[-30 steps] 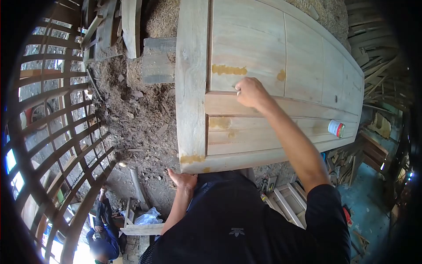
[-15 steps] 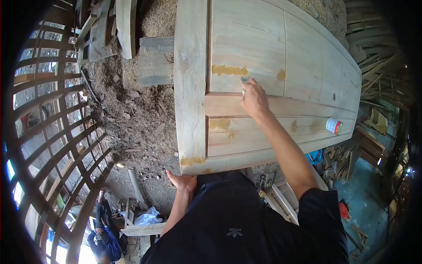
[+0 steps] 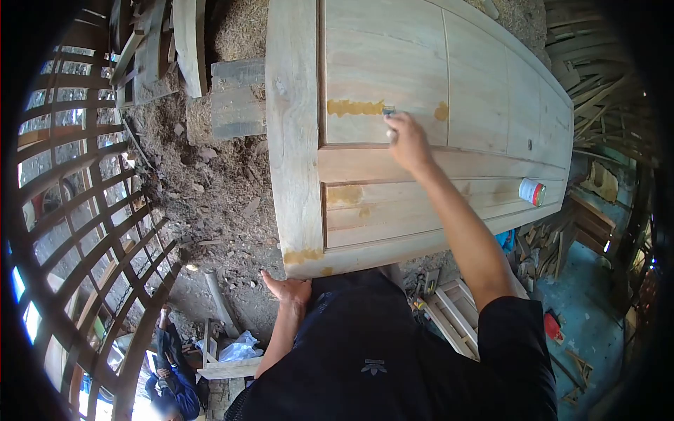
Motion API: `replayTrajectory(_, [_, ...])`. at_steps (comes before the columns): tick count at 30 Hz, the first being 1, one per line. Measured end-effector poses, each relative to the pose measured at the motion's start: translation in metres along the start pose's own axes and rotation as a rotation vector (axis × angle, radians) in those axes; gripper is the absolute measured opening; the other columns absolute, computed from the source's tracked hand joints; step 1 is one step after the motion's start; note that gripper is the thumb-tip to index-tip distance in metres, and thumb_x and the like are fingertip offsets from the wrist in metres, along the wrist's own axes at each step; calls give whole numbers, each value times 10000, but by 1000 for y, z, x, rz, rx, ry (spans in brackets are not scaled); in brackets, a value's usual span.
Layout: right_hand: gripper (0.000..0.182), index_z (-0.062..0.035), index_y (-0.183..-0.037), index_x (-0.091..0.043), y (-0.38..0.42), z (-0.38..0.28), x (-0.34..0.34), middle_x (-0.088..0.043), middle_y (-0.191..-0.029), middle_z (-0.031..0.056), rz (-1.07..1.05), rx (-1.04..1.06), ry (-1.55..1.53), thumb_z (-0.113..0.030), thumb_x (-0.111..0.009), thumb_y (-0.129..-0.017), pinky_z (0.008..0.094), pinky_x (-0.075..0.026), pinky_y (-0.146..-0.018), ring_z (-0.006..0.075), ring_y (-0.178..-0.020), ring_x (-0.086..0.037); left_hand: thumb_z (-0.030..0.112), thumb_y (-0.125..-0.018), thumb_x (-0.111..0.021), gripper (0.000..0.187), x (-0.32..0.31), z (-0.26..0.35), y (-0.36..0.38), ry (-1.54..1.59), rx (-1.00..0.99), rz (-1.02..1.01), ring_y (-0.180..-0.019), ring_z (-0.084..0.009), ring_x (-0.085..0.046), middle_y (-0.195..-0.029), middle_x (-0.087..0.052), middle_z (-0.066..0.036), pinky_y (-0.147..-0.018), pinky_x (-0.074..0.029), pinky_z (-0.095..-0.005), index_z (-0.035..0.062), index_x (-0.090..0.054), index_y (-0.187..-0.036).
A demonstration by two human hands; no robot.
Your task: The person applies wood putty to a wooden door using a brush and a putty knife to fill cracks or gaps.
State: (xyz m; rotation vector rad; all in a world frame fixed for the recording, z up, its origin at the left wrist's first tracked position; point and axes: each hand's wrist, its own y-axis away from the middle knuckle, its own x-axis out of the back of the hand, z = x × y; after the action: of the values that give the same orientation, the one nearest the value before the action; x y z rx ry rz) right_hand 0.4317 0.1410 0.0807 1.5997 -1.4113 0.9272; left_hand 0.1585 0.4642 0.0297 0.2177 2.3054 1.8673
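A pale wooden door (image 3: 393,161) lies flat in front of me, with yellow-brown filler smeared on it. My right hand (image 3: 408,140) is closed round a putty knife (image 3: 388,111), whose blade touches the upper panel at the right end of a long filler streak (image 3: 351,107). A round filler patch (image 3: 441,111) lies farther right. My left hand (image 3: 286,288) is beside the door's near left corner, with a digit stretched outward. Its other fingers are partly hidden, and I see nothing held in it. A white and red can (image 3: 531,191) is on the door's right part.
Sawdust and wood scraps (image 3: 210,189) cover the ground on the left, beside a slatted lattice (image 3: 91,189). A person (image 3: 172,382) is at the lower left. Wooden frames (image 3: 453,316) lie at my right side, and stacked boards (image 3: 604,77) stand at the far right.
My right hand has shifted slightly up with the putty knife, and its blade is now turned against the panel at the streak's end. My view has moved a little; my left hand stays near the corner.
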Motion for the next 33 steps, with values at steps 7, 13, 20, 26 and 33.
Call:
replayTrajectory(7, [279, 12, -1036, -736, -36, -6, 32, -706, -1044, 245, -302, -179, 123, 5, -617, -783, 455, -540, -935, 404, -1017, -673, 890, -821, -382, 1187, 1, 0, 0, -25, -4, -65, -1552, -343, -195, -1681, -210, -174, -1267, -152, -508, 22, -208, -1612])
replayTrajectory(13, [307, -8, -1056, -731, -10, -14, 21, -693, -1116, 235, -300, -99, 225, 27, -614, -774, 455, -532, -961, 394, -1089, -655, 890, -819, -380, 1178, -1, 1, 1, -10, 3, -39, -1545, -348, -212, -1674, -233, -169, -1266, -153, -512, 28, -230, -1608])
replayTrajectory(20, [301, 15, -1060, -730, -4, 0, 35, -704, -1075, 244, -480, -65, 194, 0, -631, -776, 453, -526, -974, 397, -1072, -663, 892, -818, -380, 1206, -3, -1, 2, -19, 2, -39, -1565, -340, -154, -1698, -162, -168, -1270, -124, -520, 28, -150, -1627])
replayTrajectory(26, [272, 7, -1012, -741, -14, -1, 5, -708, -1056, 252, -172, -60, 170, -30, -652, -757, 463, -531, -961, 399, -1072, -665, 896, -817, -379, 1205, 1, -3, -2, -14, -13, -64, -1565, -339, -156, -1699, -162, -162, -1269, -122, -524, 31, -158, -1626])
replayTrajectory(33, [266, 14, -996, -746, 0, 8, 8, -714, -1049, 259, -51, -29, 95, -5, -647, -749, 461, -539, -942, 400, -1039, -680, 879, -825, -398, 1173, -6, -4, 4, -1, -27, -10, -1550, -348, -195, -1675, -229, -177, -1266, -131, -534, 14, -243, -1602])
